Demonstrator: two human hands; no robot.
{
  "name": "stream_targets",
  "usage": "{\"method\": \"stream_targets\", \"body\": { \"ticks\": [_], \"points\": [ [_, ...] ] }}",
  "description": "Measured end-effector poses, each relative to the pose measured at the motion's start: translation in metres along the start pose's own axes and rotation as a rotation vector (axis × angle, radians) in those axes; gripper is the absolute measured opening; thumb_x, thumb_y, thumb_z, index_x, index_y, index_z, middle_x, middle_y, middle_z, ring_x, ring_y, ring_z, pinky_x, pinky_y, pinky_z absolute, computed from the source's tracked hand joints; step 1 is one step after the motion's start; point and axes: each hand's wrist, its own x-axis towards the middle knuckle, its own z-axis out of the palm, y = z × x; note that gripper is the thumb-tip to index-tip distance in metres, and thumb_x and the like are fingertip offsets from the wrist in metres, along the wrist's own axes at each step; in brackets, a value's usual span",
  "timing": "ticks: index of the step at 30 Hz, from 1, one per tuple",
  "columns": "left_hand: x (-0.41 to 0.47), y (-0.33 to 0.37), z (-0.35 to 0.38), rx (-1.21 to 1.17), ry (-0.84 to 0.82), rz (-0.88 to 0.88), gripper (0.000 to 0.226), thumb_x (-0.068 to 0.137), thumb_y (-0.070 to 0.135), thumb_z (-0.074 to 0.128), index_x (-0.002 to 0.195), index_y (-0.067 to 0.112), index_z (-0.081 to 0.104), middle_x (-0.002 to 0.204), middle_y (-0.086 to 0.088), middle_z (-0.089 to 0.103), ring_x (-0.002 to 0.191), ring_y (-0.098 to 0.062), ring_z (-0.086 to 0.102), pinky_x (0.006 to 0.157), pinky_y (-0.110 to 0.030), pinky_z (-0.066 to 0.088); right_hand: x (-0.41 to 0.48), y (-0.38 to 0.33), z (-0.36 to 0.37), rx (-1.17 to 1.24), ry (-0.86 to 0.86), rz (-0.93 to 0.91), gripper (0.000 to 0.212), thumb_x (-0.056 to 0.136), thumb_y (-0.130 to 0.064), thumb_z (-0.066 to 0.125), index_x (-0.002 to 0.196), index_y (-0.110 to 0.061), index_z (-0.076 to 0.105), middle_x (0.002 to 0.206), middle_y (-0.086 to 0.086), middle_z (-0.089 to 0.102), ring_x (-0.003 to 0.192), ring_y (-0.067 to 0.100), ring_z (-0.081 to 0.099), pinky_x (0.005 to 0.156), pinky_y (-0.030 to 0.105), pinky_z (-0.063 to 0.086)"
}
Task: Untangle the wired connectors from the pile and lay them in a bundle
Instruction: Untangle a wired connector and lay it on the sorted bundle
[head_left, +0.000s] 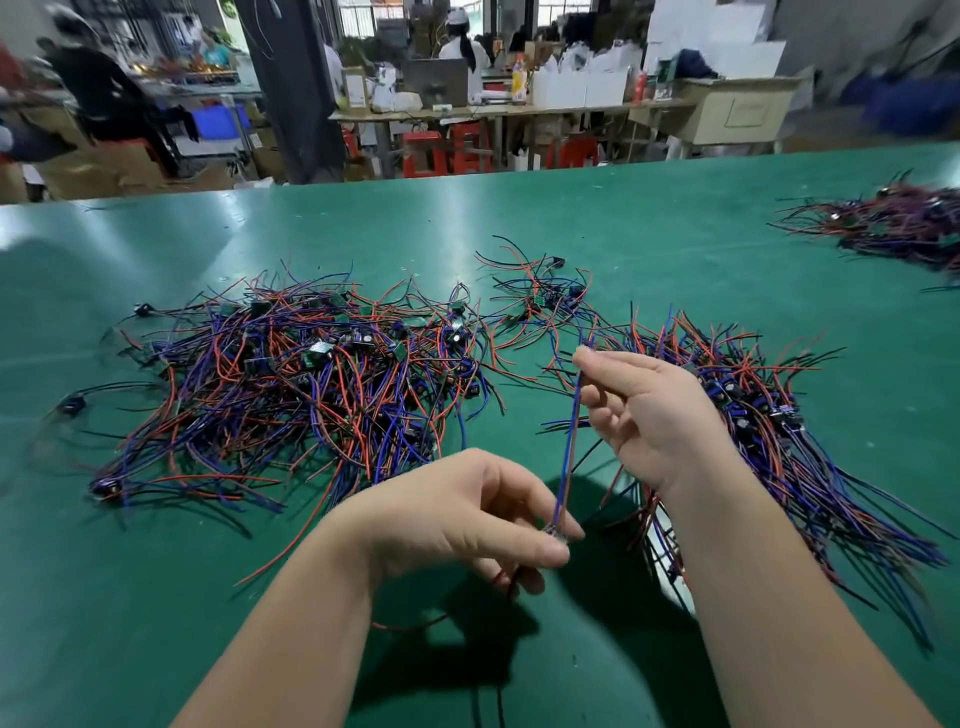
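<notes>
Green bench top (156, 597) across the whole foreground, a busy workshop behind it with long tables and red stools (447, 150). Count the wire heaps: four. One big tangled pile (291, 384) of red, blue and black leads sits left of centre. A small loose cluster (545, 296) lies just behind it, towards the middle. A combed-out bundle (769, 415) runs along the right, partly under the right forearm. A fourth heap (893, 223) lies well apart at the far right edge, blurred. Two hands in play, both raised over the table's near side.

The left hand (462, 514) is low and curled, thumb and forefinger pinching the bottom end of one wired connector (570, 441), where a small part shows at the fingertips. The right hand (649, 410) is higher, fingers folded in, pinching the same lead near its top. That blue-and-red lead is stretched almost straight between the two pinches, lifted off the table, between pile and bundle.
</notes>
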Motion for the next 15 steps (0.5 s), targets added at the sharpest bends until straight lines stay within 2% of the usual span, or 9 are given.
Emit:
{"method": "stream_targets", "body": {
  "ticks": [4, 7, 9, 11, 13, 15],
  "points": [
    [-0.007, -0.002, -0.007, -0.014, -0.091, 0.072, 0.014, 0.078, 0.015, 0.072, 0.086, 0.026, 0.071, 0.072, 0.003, 0.066, 0.071, -0.015, 0.066, 0.069, -0.025, 0.049, 0.002, 0.001, 0.002, 0.062, 0.071, -0.034, 0.018, 0.086, -0.014, 0.066, 0.07, -0.008, 0.06, 0.048, -0.002, 0.057, 0.035, 0.006, 0.05, 0.031, 0.012, 0.03],
    [-0.011, -0.001, -0.012, -0.028, -0.137, 0.152, 0.016, 0.072, 0.018, 0.073, 0.088, 0.019, 0.07, 0.076, 0.003, 0.066, 0.073, -0.011, 0.066, 0.071, -0.018, 0.048, 0.004, -0.002, 0.0, 0.197, 0.085, -0.029, 0.021, 0.095, -0.02, 0.054, 0.079, -0.008, 0.062, 0.053, 0.003, 0.062, 0.045, 0.01, 0.063, 0.036, 0.014, 0.041],
    [-0.009, -0.001, -0.012, -0.102, -0.073, 0.261, 0.022, 0.069, 0.016, 0.073, 0.089, 0.009, 0.069, 0.074, 0.007, 0.067, 0.067, -0.005, 0.063, 0.066, -0.015, 0.048, 0.006, -0.003, -0.001, 0.251, 0.065, 0.019, 0.019, 0.098, -0.018, 0.047, 0.088, -0.009, 0.061, 0.059, 0.007, 0.065, 0.051, 0.015, 0.067, 0.039, 0.015, 0.045],
    [-0.004, 0.0, -0.01, -0.315, 0.048, 0.392, 0.022, 0.062, 0.018, 0.083, 0.081, 0.017, 0.071, 0.07, 0.004, 0.065, 0.061, -0.005, 0.059, 0.061, -0.016, 0.048, 0.005, 0.0, 0.0, 0.16, -0.022, 0.06, 0.012, 0.095, -0.005, 0.048, 0.093, -0.01, 0.059, 0.061, 0.009, 0.066, 0.051, 0.016, 0.066, 0.04, 0.016, 0.045],
    [0.002, 0.002, -0.01, -0.598, 0.12, 0.512, 0.034, 0.051, 0.026, 0.094, 0.074, 0.019, 0.069, 0.068, -0.001, 0.062, 0.057, -0.008, 0.059, 0.059, -0.018, 0.05, 0.001, 0.008, 0.002, -0.074, -0.187, 0.069, 0.017, 0.088, 0.006, 0.054, 0.097, -0.006, 0.061, 0.062, 0.008, 0.066, 0.05, 0.014, 0.063, 0.041, 0.017, 0.046],
    [0.006, 0.004, -0.014, -0.798, 0.257, 0.599, 0.042, 0.043, 0.028, 0.097, 0.071, 0.018, 0.067, 0.069, -0.002, 0.063, 0.058, -0.009, 0.062, 0.06, -0.018, 0.053, -0.005, 0.017, 0.006, -0.319, -0.356, 0.044, 0.019, 0.081, 0.01, 0.062, 0.093, -0.005, 0.066, 0.063, 0.007, 0.064, 0.05, 0.011, 0.061, 0.043, 0.015, 0.044]
  ]
}}
